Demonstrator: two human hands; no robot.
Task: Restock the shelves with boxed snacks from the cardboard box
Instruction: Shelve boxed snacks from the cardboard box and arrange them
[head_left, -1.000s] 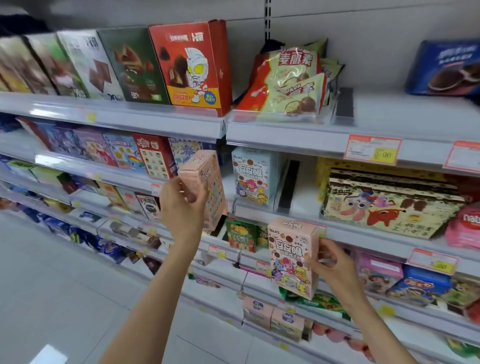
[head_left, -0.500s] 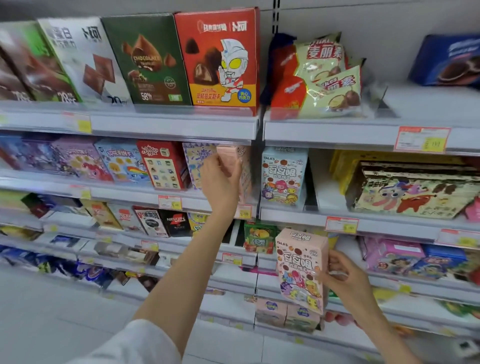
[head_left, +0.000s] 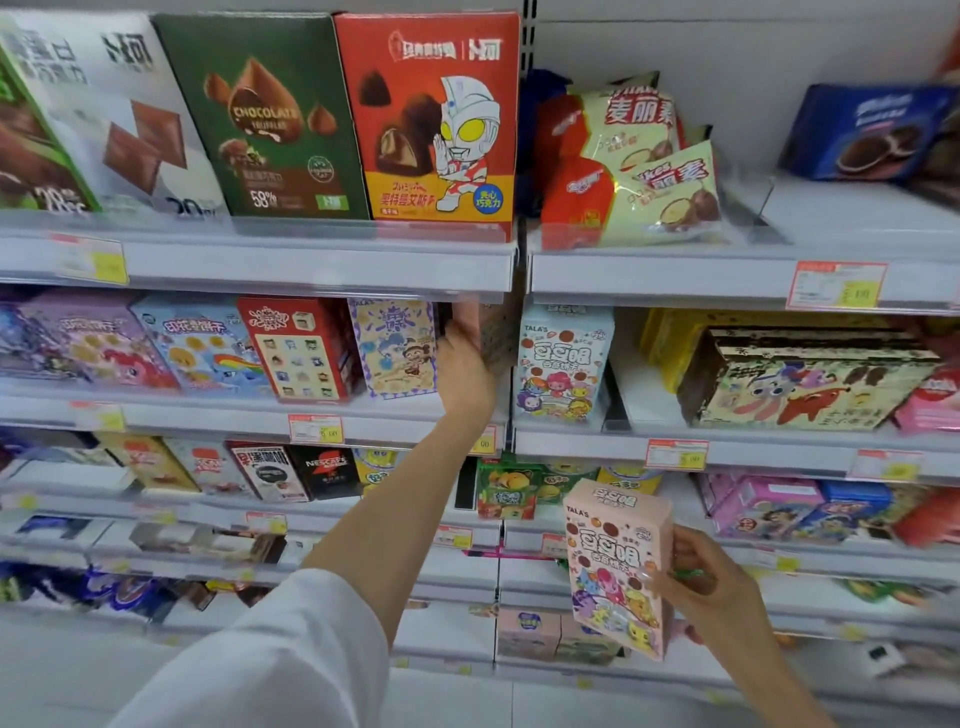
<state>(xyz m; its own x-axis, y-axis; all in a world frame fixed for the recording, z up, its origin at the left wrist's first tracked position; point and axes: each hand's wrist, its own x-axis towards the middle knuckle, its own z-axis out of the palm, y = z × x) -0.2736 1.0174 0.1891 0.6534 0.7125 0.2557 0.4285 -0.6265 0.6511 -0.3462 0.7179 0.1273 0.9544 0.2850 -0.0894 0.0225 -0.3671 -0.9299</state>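
A person restocking a shop's snack aisle sets the upper pink box on the second shelf. The left hand grips its near side, fingers curled round it, in the narrow gap between a cream cartoon box and a blue box of what looks like the same brand. The carton stands upright in the shadow of the shelf above, and how far in it sits cannot be told. The right hand holds the lower pink box, fingers wrapped round its right edge. That box tilts slightly and hangs in the air in front of the lower shelves, well below the gap and to its right, touching no shelf. The cardboard box that supplies the stock is out of view. The step in hand appears to be seating the first of two matching cartons. The next move likely calls for the left hand to let go once the carton stands square with its neighbours, face out. The right hand would then lift the second carton to the same row, where the slot looks tight. It would probably have to go in straight and upright so as not to push the cream or blue box out of line.
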